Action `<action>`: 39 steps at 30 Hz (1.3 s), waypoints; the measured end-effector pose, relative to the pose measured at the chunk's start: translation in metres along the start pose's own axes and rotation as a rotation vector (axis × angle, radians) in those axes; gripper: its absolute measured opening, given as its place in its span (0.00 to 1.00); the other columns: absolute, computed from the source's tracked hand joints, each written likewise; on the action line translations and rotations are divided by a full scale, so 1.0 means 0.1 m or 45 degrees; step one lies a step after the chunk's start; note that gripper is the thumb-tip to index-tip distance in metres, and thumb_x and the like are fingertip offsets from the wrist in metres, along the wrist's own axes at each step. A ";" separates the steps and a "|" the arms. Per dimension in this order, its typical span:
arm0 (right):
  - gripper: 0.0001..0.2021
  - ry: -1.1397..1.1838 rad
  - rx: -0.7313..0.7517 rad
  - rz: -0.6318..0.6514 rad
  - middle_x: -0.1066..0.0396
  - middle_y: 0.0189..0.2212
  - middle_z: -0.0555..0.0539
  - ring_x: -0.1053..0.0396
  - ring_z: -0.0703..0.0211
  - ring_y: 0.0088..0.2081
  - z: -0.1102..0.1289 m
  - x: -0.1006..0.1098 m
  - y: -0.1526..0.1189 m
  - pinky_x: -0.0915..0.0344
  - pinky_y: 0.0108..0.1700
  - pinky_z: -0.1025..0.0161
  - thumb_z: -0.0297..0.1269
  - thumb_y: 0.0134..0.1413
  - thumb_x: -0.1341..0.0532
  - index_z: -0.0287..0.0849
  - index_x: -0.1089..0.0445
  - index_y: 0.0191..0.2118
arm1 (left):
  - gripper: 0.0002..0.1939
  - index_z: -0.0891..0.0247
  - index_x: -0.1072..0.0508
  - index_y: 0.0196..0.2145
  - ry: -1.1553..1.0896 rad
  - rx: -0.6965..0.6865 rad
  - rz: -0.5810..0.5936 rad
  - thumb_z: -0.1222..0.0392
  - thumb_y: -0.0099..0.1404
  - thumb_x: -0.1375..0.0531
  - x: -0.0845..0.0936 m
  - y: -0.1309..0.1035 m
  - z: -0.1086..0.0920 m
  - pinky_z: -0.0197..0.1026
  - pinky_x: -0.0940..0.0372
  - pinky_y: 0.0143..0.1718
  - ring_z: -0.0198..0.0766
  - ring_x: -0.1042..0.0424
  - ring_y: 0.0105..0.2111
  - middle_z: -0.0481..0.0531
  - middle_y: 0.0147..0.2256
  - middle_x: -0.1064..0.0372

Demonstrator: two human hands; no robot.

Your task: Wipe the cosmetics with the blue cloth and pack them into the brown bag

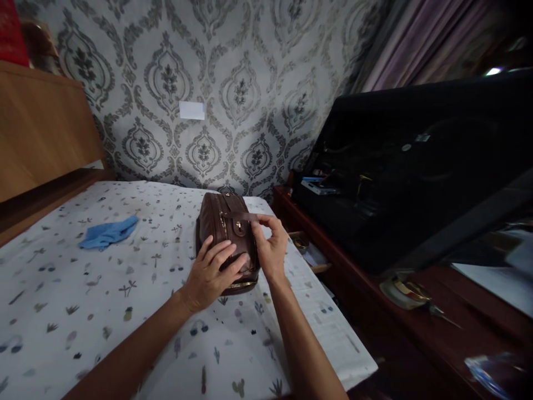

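A brown leather bag (210, 219) with gold zips lies on the cloth-covered table. My left hand (215, 271) rests on its near left side, fingers spread over the leather. At the bag's right side, my right hand (270, 243) pinches the free end of a brown strap (241, 216) between thumb and fingers. The strap stretches from the middle of the bag toward that hand. Just below it, a small gold clasp (239, 225) shows on a rounded tab. The bag's far right side is partly hidden by my right hand.
A crumpled blue cloth (109, 232) lies to the left on the patterned white tablecloth (166, 344). Right of the table stands a dark red desk (400, 328) with a large black screen (416, 166). A wooden cabinet (45, 122) stands at the left, against the patterned wall.
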State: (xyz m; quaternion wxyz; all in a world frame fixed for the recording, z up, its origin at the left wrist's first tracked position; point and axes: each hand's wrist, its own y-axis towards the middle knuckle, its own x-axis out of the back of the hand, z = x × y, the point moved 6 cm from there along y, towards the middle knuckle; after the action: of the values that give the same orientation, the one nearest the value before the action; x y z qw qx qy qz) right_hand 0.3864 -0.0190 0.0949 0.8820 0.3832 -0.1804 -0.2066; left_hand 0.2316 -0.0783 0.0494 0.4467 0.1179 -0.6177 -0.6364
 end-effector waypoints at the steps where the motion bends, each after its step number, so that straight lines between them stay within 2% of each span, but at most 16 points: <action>1: 0.08 -0.069 0.070 0.028 0.23 0.36 0.47 0.30 0.50 0.41 0.05 -0.01 0.00 0.34 0.47 0.53 0.38 0.59 0.41 0.45 0.25 0.40 | 0.14 0.58 0.25 0.52 0.000 0.002 0.006 0.60 0.69 0.39 0.00 0.00 0.00 0.57 0.45 0.67 0.43 0.31 0.55 0.55 0.49 0.30; 4: 0.14 -0.259 0.258 0.166 0.23 0.41 0.45 0.32 0.47 0.45 0.20 -0.07 0.06 0.36 0.50 0.50 0.32 0.57 0.42 0.46 0.26 0.47 | 0.14 0.58 0.25 0.52 -0.003 0.009 0.007 0.61 0.69 0.39 -0.01 -0.01 0.00 0.57 0.45 0.68 0.43 0.31 0.55 0.55 0.48 0.30; 7: 0.18 -0.354 0.355 0.326 0.22 0.42 0.45 0.31 0.45 0.46 0.34 -0.20 0.18 0.36 0.50 0.48 0.28 0.55 0.42 0.47 0.26 0.50 | 0.14 0.58 0.25 0.51 -0.002 0.012 -0.021 0.61 0.69 0.39 -0.01 -0.02 0.00 0.56 0.47 0.69 0.42 0.31 0.55 0.54 0.47 0.29; 9: 0.13 -0.322 0.401 0.422 0.22 0.42 0.45 0.31 0.45 0.46 0.41 -0.28 0.25 0.36 0.51 0.47 0.28 0.54 0.41 0.46 0.24 0.43 | 0.14 0.58 0.25 0.51 -0.007 0.009 -0.050 0.61 0.68 0.38 0.00 -0.02 0.00 0.55 0.48 0.69 0.41 0.31 0.55 0.53 0.47 0.29; 11: 0.06 -0.212 0.417 0.476 0.21 0.41 0.45 0.29 0.46 0.45 0.45 -0.35 0.28 0.35 0.51 0.47 0.30 0.55 0.39 0.46 0.26 0.31 | 0.14 0.58 0.25 0.51 -0.015 0.006 -0.069 0.61 0.68 0.37 0.00 -0.02 0.01 0.55 0.49 0.70 0.40 0.31 0.55 0.53 0.47 0.29; 13: 0.09 -0.047 0.377 0.480 0.20 0.41 0.45 0.28 0.47 0.46 0.43 -0.39 0.29 0.34 0.53 0.47 0.32 0.55 0.39 0.46 0.29 0.25 | 0.14 0.57 0.25 0.52 -0.017 0.006 -0.073 0.60 0.68 0.37 0.00 -0.02 0.01 0.54 0.49 0.69 0.40 0.31 0.55 0.52 0.47 0.29; 18: 0.07 0.293 0.175 0.494 0.19 0.40 0.47 0.28 0.48 0.52 0.30 -0.44 0.26 0.35 0.57 0.46 0.35 0.57 0.40 0.48 0.23 0.33 | 0.16 0.57 0.26 0.53 -0.013 0.005 -0.054 0.59 0.67 0.36 -0.02 -0.05 0.02 0.55 0.49 0.70 0.41 0.30 0.55 0.53 0.47 0.29; 21: 0.09 0.296 0.115 0.483 0.20 0.33 0.48 0.28 0.51 0.43 0.27 -0.44 0.24 0.33 0.51 0.50 0.37 0.57 0.40 0.47 0.24 0.28 | 0.18 0.56 0.27 0.54 -0.026 0.009 -0.021 0.59 0.66 0.36 -0.05 -0.08 0.03 0.57 0.47 0.69 0.42 0.31 0.56 0.53 0.48 0.29; 25: 0.12 0.245 0.044 0.428 0.30 0.23 0.50 0.33 0.56 0.32 0.23 -0.43 0.22 0.35 0.38 0.58 0.38 0.54 0.40 0.46 0.32 0.21 | 0.18 0.56 0.27 0.54 -0.038 0.005 -0.002 0.60 0.67 0.36 -0.06 -0.09 0.03 0.57 0.47 0.69 0.43 0.31 0.56 0.53 0.48 0.29; 29: 0.13 0.234 -0.027 0.414 0.34 0.20 0.52 0.35 0.58 0.28 0.20 -0.42 0.21 0.38 0.33 0.61 0.39 0.55 0.42 0.45 0.36 0.20 | 0.16 0.57 0.26 0.53 -0.015 -0.009 -0.028 0.58 0.68 0.37 -0.03 -0.06 0.03 0.57 0.47 0.69 0.42 0.30 0.55 0.53 0.47 0.29; 32: 0.12 0.165 0.014 0.402 0.28 0.25 0.50 0.32 0.55 0.32 0.24 -0.39 0.17 0.35 0.38 0.58 0.38 0.58 0.43 0.45 0.31 0.25 | 0.17 0.57 0.27 0.54 -0.021 -0.011 0.001 0.58 0.67 0.36 -0.04 -0.06 0.03 0.57 0.47 0.69 0.43 0.31 0.55 0.53 0.47 0.29; 35: 0.07 -0.048 0.181 0.328 0.23 0.40 0.45 0.30 0.48 0.46 0.30 -0.33 0.06 0.34 0.51 0.50 0.37 0.58 0.41 0.46 0.26 0.39 | 0.18 0.58 0.27 0.54 -0.057 -0.006 0.053 0.59 0.67 0.36 -0.06 -0.09 0.05 0.58 0.47 0.69 0.44 0.31 0.57 0.54 0.49 0.29; 37: 0.13 -0.222 0.263 0.264 0.26 0.50 0.41 0.33 0.45 0.55 0.29 -0.28 -0.05 0.39 0.58 0.44 0.39 0.59 0.40 0.46 0.28 0.48 | 0.18 0.60 0.29 0.54 -0.100 -0.019 0.053 0.59 0.67 0.37 -0.06 -0.13 0.06 0.58 0.47 0.69 0.45 0.32 0.58 0.56 0.50 0.30; 39: 0.18 -0.364 0.280 0.211 0.30 0.55 0.39 0.37 0.42 0.60 0.23 -0.24 -0.16 0.43 0.61 0.40 0.43 0.60 0.39 0.46 0.32 0.54 | 0.20 0.62 0.32 0.57 -0.152 -0.020 0.032 0.59 0.68 0.38 -0.04 -0.16 0.09 0.58 0.45 0.68 0.46 0.33 0.59 0.58 0.51 0.30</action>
State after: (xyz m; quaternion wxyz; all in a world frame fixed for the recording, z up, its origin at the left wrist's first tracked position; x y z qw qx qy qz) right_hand 0.3513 -0.0304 0.0935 0.8142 0.4280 -0.3561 -0.1647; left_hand 0.2205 -0.0720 0.0353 0.4179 0.0686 -0.6394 -0.6417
